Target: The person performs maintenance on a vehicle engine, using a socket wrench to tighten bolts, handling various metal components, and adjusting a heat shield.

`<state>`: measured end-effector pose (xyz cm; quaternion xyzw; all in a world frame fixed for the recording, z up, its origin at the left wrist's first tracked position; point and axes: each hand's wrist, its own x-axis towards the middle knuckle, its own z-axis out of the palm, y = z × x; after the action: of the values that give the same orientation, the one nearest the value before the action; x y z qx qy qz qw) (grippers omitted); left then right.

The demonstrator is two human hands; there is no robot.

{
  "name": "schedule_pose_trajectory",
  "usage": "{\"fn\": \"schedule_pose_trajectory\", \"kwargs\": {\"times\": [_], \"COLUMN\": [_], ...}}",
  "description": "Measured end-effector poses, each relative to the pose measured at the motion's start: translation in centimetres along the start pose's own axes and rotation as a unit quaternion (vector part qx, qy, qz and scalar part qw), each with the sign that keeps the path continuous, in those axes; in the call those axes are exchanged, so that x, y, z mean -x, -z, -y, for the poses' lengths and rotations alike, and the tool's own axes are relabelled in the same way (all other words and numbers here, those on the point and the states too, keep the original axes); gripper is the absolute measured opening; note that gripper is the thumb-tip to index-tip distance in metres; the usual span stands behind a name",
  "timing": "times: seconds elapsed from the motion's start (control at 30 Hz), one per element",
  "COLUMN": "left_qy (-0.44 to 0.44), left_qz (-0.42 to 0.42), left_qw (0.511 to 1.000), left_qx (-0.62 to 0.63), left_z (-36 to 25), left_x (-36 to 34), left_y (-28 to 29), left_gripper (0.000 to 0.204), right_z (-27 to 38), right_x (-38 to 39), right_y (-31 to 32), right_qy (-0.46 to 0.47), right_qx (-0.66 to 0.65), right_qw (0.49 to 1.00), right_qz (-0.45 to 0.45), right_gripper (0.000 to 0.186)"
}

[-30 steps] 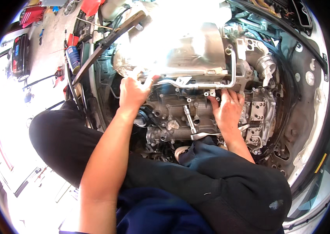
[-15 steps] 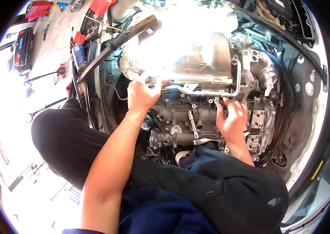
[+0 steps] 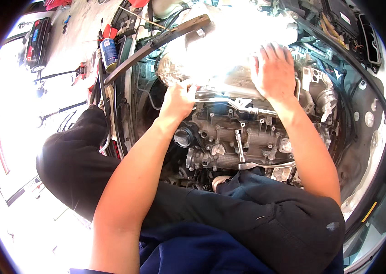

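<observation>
Item: silvery shield [image 3: 238, 81], between our hands; left hand [image 3: 179, 100] curled at its near edge, whether clamped we cannot tell, right hand [image 3: 274, 75] laid open over its right side. Item: metal pipe [image 3: 222, 100], running right from the left grip; ratchet [image 3: 268, 165], nearer us, held by neither. We judge the step as positioning the shield; the next move calls for two-sided support.

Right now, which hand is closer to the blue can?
The left hand. It is right of the blue can and lower in the picture, by the shiny cover's left end. The right hand is much farther right, over the cover.
</observation>
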<state>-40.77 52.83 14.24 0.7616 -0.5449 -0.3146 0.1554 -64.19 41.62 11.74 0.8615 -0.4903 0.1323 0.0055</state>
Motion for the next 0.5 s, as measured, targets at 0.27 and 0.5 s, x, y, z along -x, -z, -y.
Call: {"fn": "schedule_pose_trajectory", "kwargs": {"times": [0.27,0.5], "left_qy": [0.032,-0.009], "left_qz": [-0.023,-0.15], "left_qw": [0.999,0.986], "left_qx": [0.007,0.075], "left_z": [0.1,0.9], "left_x": [1.0,1.2], "left_y": [-1.3,-0.6], "left_gripper": [0.019,0.021], "right_z": [-0.8,-1.9], "right_x": [0.0,3.5], "right_y": [-0.5,6.0], "right_qy": [0.001,-0.155], "right_qx": [-0.018,-0.367], "right_qw": [0.998,0.904], "right_qz": [-0.068,-0.155], "right_gripper": [0.032,0.017]}}
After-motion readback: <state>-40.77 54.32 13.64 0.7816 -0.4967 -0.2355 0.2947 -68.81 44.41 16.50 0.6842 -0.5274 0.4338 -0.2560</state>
